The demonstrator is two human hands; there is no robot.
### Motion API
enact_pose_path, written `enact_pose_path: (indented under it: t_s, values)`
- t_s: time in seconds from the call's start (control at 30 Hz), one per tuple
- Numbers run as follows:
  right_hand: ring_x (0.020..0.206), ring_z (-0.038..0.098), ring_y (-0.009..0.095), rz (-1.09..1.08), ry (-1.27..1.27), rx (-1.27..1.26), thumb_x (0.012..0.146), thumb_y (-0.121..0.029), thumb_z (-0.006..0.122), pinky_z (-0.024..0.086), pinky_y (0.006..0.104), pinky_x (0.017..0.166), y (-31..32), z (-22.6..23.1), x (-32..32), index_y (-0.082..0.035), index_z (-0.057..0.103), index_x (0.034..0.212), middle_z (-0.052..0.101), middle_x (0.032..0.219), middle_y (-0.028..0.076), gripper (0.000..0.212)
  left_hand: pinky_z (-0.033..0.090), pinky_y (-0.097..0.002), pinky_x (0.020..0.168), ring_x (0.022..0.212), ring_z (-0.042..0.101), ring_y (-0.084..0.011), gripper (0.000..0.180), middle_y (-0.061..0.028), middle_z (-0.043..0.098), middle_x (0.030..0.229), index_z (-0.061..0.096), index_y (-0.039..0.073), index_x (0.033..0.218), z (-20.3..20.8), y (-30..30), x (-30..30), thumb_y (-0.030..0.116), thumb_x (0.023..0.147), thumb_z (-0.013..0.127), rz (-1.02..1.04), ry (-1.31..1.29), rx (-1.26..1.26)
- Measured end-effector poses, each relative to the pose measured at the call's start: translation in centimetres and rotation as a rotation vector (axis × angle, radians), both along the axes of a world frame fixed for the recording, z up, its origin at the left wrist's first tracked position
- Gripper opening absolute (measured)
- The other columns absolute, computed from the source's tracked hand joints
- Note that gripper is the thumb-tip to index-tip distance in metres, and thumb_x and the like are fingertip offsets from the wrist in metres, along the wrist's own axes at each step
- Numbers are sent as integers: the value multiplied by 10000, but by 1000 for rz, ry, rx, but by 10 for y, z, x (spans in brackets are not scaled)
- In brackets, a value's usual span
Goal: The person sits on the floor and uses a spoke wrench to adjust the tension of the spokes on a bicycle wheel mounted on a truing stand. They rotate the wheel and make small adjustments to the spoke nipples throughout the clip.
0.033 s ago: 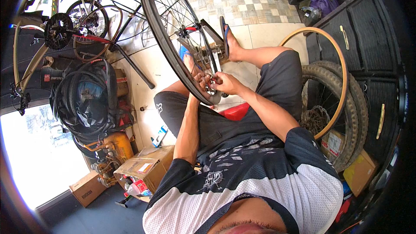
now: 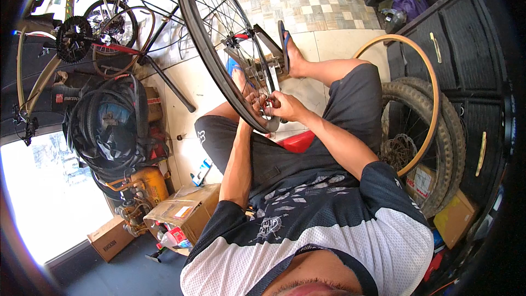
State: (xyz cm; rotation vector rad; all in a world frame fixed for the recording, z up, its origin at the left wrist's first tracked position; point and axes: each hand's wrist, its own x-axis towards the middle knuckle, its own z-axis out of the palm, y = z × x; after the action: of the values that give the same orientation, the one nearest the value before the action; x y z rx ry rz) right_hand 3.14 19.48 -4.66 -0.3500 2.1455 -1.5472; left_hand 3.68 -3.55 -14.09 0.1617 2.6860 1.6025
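A spoked bicycle wheel with a dark rim stands upright before me in a truing stand, its hub showing red. Low on the wheel, at the near end of the rim, both hands meet. My left hand is closed at the spokes beside the rim, its fingertips partly behind them. From the other side my right hand reaches in with its fingers pinched together. Whatever either hand pinches is too small and too covered to make out. Something red lies between my legs below the wheel.
A tan wheel rim and knobby tires lean against dark drawers at right. At left are bundled black tires, an orange compressor and an opened cardboard box. Bicycle frames hang at upper left.
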Motion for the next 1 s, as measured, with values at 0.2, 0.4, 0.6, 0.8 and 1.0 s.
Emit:
enact_pose_path:
  t_s: [0.2,0.4,0.6,0.8,1.0]
  values:
    - [852,718,317,-149,28,176,848,-458,777,544,414,758,14,-19,-2,3,651,1163,741,913,153,572,512,-265,583,679,650,-102,257,-42,703,750,759,12,977,66,61,-23,268,976,742,146,-472,234]
    - [862,749,306,-86,-24,-60,860,-327,714,566,408,781,11,-38,-12,16,688,1129,763,907,178,436,531,-290,530,668,673,-124,291,-45,710,771,746,-7,984,47,36,-16,284,979,736,-23,-119,58]
    - [831,744,224,-218,-200,-119,835,-134,725,558,345,749,15,-41,-12,48,667,1145,776,913,167,364,588,-295,561,739,714,-148,294,-63,720,854,701,13,1048,39,47,-17,298,984,732,85,-373,330]
    - [826,744,220,-246,-275,-213,836,-124,732,555,335,737,18,-59,-12,49,651,1145,775,903,164,363,598,-318,575,759,725,-163,252,-71,732,884,661,36,1037,45,53,-21,281,1003,707,40,-461,492]
    - [827,745,249,-240,-227,-75,864,-150,707,557,364,740,15,-49,-9,44,660,1082,769,901,181,296,583,-310,545,729,725,-167,259,-78,734,887,656,26,1047,50,54,-18,279,1010,699,97,-555,516]
